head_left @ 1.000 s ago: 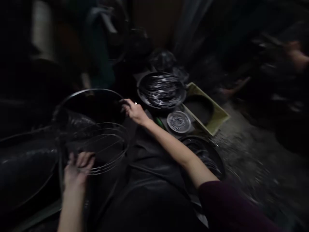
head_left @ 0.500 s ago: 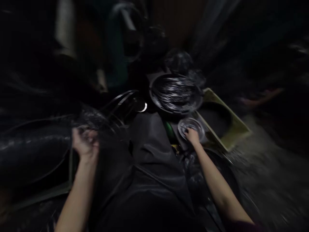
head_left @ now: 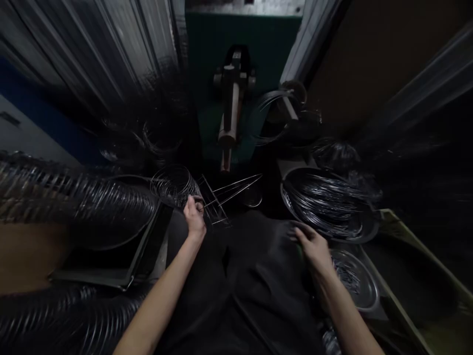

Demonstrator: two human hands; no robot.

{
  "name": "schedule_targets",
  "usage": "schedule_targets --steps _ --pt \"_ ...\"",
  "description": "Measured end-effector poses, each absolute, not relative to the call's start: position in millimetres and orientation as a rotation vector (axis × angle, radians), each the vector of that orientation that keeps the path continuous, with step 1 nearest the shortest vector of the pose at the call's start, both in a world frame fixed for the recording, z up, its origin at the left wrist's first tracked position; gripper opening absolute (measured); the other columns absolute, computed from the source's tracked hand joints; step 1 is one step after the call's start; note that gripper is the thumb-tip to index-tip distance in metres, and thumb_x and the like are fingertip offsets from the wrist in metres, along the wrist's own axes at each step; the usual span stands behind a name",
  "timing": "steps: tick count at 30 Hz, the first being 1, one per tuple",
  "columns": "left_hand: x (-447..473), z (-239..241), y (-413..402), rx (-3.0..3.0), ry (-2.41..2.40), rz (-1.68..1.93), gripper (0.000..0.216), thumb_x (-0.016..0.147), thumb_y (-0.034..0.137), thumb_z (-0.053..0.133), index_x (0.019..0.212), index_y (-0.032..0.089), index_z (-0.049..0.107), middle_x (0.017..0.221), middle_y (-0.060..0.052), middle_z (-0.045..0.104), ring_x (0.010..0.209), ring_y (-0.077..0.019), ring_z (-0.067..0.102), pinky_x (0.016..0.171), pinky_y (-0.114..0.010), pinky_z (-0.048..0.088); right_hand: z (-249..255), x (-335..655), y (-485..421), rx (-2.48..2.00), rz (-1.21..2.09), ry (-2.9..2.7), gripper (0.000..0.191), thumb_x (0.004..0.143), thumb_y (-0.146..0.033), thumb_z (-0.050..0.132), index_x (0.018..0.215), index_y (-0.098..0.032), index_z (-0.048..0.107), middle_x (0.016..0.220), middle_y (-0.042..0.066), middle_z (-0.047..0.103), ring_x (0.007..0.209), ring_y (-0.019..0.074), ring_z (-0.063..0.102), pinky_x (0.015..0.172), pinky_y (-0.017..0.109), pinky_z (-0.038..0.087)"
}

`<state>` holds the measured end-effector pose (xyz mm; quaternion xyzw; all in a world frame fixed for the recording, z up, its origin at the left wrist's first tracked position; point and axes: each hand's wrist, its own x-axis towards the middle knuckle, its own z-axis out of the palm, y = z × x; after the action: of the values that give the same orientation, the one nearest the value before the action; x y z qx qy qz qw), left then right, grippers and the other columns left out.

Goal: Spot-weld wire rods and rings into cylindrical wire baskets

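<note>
Left hand (head_left: 194, 217) raised on an inward-slanting forearm, fingers curled tightly around one end of a thin wire frame (head_left: 220, 203). Frame projecting rightward from these fingers, near the dark-clothed lap (head_left: 244, 276). Right hand (head_left: 314, 249) extended forward, fingers bent, grasp impossible to tell; just beside a wire-filled bowl (head_left: 354, 238) and smaller bowl (head_left: 375, 292).

Silvery wires (head_left: 321, 199); black cloth (head_left: 254, 296) — green machine panel (head_left: 205, 59); yellowish crate (head_left: 397, 225).
</note>
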<state>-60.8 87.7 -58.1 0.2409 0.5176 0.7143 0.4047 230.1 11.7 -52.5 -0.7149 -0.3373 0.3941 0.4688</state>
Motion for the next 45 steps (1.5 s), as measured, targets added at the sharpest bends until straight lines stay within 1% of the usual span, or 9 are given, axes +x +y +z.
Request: schedule_targets --steps 2,4,8,10,17,23,26,31,45 --pt "-66 -57 91 0.597 1.313 1.824 0.046 0.077 0.061 0.053 0.072 0.015 0.053 0.044 0.008 0.029 0.040 -0.0048 0.023 0.041 -0.019 0.015 -36 188 42 -1.524 1.161 -0.767 0.044 0.053 -0.042 0.078 0.085 -0.014 0.068 0.069 0.005 0.069 0.064 0.0190 0.067 0.064 0.031 0.054" --pt "-71 -57 94 0.581 1.311 1.841 0.047 0.076 0.061 0.054 0.072 0.015 0.053 0.044 0.009 0.028 0.039 -0.0046 0.023 0.041 -0.018 0.014 -26 154 69 -1.383 1.250 -0.722 0.039 0.052 -0.038 0.081 0.078 -0.012 0.068 0.067 0.005 0.069 0.063 0.0171 0.067 0.060 0.026 0.054" --pt "-80 -58 97 0.568 1.298 1.842 0.047 0.076 0.061 0.054 0.072 0.015 0.053 0.044 0.009 0.027 0.039 -0.0044 0.022 0.041 -0.018 0.014 -16 109 108 -1.275 1.291 -0.694 0.031 0.052 -0.032 0.083 0.068 -0.012 0.065 0.056 0.002 0.064 0.051 0.0143 0.064 0.046 0.020 0.049" --pt "-83 -61 100 0.569 1.305 1.840 0.047 0.076 0.061 0.054 0.072 0.014 0.053 0.044 0.009 0.028 0.039 -0.0044 0.023 0.040 -0.018 0.014 -13 96 118 -1.238 1.294 -0.683 0.031 0.052 -0.033 0.083 0.067 -0.012 0.065 0.056 0.001 0.064 0.051 0.0136 0.064 0.042 0.018 0.046" --pt "-96 -68 107 0.583 1.352 1.816 0.047 0.078 0.062 0.052 0.071 0.015 0.053 0.043 0.008 0.029 0.038 -0.0047 0.023 0.039 -0.017 0.016 -9 75 126 -1.133 1.338 -0.617 0.036 0.049 -0.037 0.084 0.068 -0.013 0.065 0.063 0.002 0.066 0.057 0.0132 0.065 0.044 0.017 0.045" --pt "-97 -66 109 0.613 1.364 1.821 0.045 0.081 0.060 0.050 0.070 0.016 0.052 0.044 0.008 0.027 0.039 -0.0053 0.024 0.040 -0.017 0.018 -2 62 129 -1.148 1.408 -0.442 0.037 0.043 -0.030 0.087 0.068 -0.013 0.065 0.061 0.000 0.064 0.052 0.0087 0.060 0.041 0.014 0.041" --pt "-96 -65 111 0.615 1.377 1.814 0.044 0.081 0.059 0.049 0.070 0.016 0.052 0.045 0.007 0.027 0.040 -0.0056 0.023 0.040 -0.018 0.017 2 59 129 -1.156 1.414 -0.384 0.034 0.045 -0.025 0.087 0.066 -0.013 0.064 0.056 -0.002 0.061 0.048 0.0055 0.055 0.039 0.013 0.038" --pt "-96 -63 115 0.636 1.422 1.775 0.044 0.082 0.058 0.048 0.071 0.017 0.052 0.045 0.007 0.027 0.040 -0.0062 0.025 0.040 -0.018 0.018 4 58 132 -1.157 1.444 -0.343 0.030 0.049 -0.021 0.085 0.068 -0.013 0.063 0.057 -0.003 0.059 0.046 0.0036 0.050 0.038 0.013 0.036" --pt "-102 -57 126 0.627 1.407 1.715 0.040 0.083 0.053 0.048 0.071 0.016 0.053 0.046 0.007 0.027 0.040 -0.0065 0.024 0.040 -0.019 0.018 9 53 142 -1.180 1.457 -0.225 0.020 0.055 -0.012 0.079 0.065 -0.013 0.061 0.055 -0.004 0.058 0.047 0.0031 0.051 0.039 0.011 0.037"
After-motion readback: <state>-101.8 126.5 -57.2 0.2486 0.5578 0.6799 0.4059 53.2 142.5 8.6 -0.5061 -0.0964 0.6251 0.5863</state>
